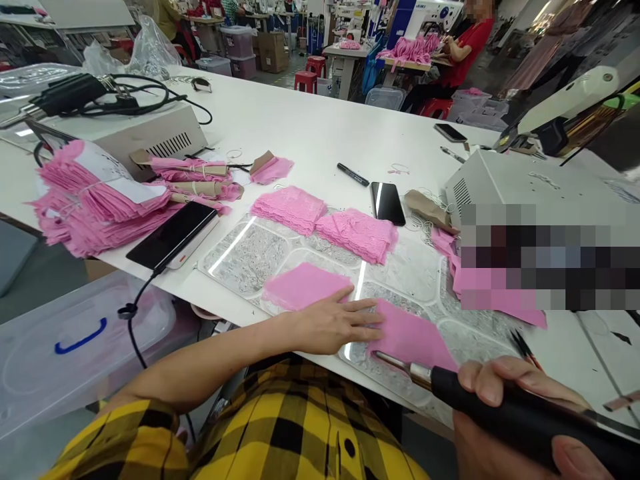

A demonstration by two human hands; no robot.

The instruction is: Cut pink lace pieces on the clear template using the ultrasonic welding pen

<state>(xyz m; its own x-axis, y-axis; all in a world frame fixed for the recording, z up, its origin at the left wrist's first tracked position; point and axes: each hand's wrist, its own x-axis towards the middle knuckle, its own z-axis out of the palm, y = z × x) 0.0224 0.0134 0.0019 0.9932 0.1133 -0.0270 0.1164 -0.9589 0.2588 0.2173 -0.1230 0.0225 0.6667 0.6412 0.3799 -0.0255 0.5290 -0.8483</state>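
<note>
My left hand lies flat with fingers spread, its fingertips resting on the left edge of a pink fabric piece. My right hand is wrapped round a thick black-handled tool with a slim metal tip. That tip is at the near left corner of the same piece. Another flat pink piece lies just beyond my left wrist. Under both is a clear, glossy panel with rounded compartments. Two stacks of folded pink lace fabric sit side by side at its far edge.
Tied pink bundles and a phone on a power bank are at left. A marker and another phone lie beyond the stacks. Grey machine boxes flank the table. Tweezers lie at right.
</note>
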